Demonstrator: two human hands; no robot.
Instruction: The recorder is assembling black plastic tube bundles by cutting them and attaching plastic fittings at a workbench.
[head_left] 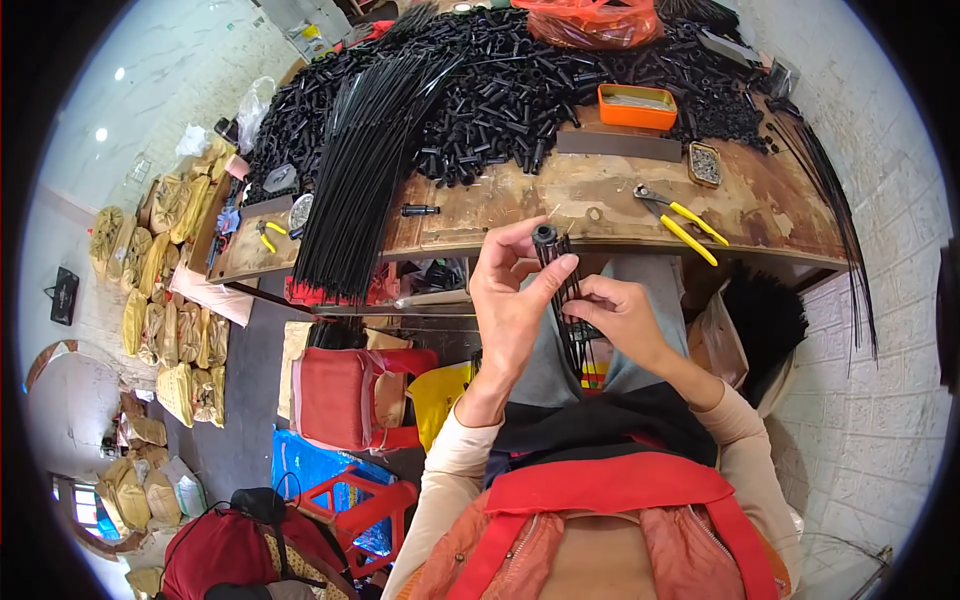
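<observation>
My left hand (508,300) grips a black umbrella frame (545,234) near its top, thumb and fingers around the round, hollow hub. Thin dark ribs hang from the hub toward my lap. Lower on the same piece, my right hand (625,318) pinches the ribs between thumb and fingers; the exact spot is partly hidden. Both hands are just in front of the table's near edge. On the wooden table (480,215) lie end cutters with yellow handles (685,225), right of my hands, and a single black tubular part (420,210) to the left.
A heap of black tubular parts (500,110) covers the table's back. Long black rods (350,190) overhang its left edge. An orange box (637,107) and a small tin (704,164) stand at right. Left are a red chair (335,397) and wrapped bundles (175,390).
</observation>
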